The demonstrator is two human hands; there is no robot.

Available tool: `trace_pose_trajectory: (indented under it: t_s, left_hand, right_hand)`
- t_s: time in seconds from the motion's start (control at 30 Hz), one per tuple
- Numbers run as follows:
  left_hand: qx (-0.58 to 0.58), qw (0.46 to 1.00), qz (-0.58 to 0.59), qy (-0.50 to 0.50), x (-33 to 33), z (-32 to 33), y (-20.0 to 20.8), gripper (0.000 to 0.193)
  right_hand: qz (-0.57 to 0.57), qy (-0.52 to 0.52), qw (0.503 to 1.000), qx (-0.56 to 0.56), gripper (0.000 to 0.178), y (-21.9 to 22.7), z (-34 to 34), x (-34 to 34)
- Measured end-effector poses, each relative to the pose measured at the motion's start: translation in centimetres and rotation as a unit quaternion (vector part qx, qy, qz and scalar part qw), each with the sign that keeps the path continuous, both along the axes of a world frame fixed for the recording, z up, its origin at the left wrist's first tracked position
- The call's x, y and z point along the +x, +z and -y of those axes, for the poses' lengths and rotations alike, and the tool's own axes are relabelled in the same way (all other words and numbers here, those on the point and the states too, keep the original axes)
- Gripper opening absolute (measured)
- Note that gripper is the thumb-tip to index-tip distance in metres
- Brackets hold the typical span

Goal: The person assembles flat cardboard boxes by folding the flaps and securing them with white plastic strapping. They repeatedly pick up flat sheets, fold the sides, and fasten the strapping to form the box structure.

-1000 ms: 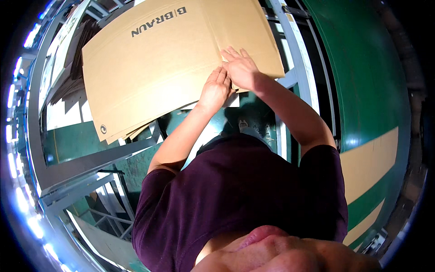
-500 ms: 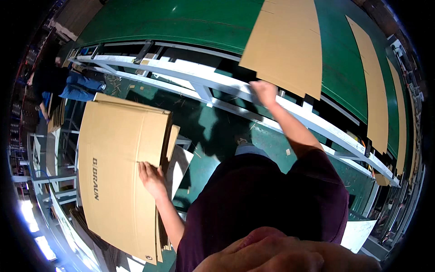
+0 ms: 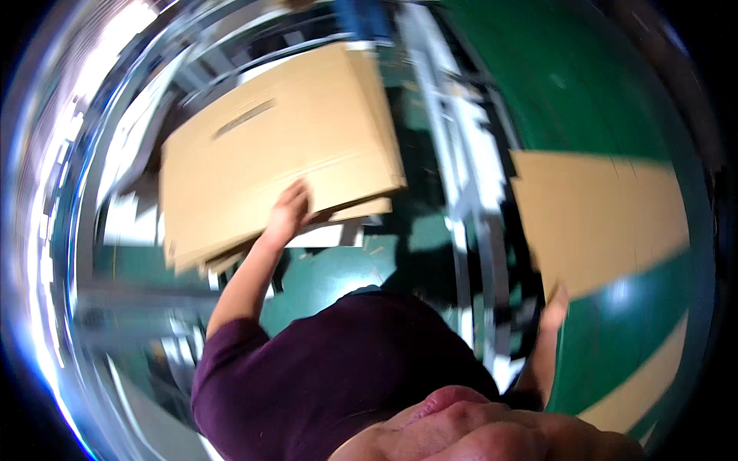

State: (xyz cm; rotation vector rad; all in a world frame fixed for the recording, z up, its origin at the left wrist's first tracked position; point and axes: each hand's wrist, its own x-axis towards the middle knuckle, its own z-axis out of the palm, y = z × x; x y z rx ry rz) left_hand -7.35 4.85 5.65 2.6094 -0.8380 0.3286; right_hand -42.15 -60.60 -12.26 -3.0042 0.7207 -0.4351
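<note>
The left hand [image 3: 289, 209] rests on the cardboard stack [image 3: 254, 165], upper left of centre, fingers held together (though blurred), perhaps steadying it. At lower right, the right hand [image 3: 553, 310] meets or nearly meets a cardboard sheet [image 3: 600, 219], fingers too smeared to judge.

dark purple shirt [image 3: 338, 361], short sleeves [image 3: 229, 347]
</note>
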Motion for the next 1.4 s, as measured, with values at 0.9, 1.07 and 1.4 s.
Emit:
trace_pose_trajectory:
  t_s: [0.9,1.07,1.4]
  left_hand:
    - [0.080,0.996,-0.019,0.024,-1.2,0.8,1.8,0.067]
    - [0.078,0.997,-0.002,0.012,-1.1,1.2,1.7,0.065]
    - [0.037,0.998,0.043,0.017,-1.3,0.9,0.7,0.061]
  right_hand:
    - [0.236,-0.380,0.544,0.710,0.040,-8.1,0.8,31.5]
    - [0.356,-0.051,0.477,0.802,0.028,3.3,10.4,37.9]
    - [0.383,0.124,0.500,0.767,0.036,26.4,-21.6,38.3]
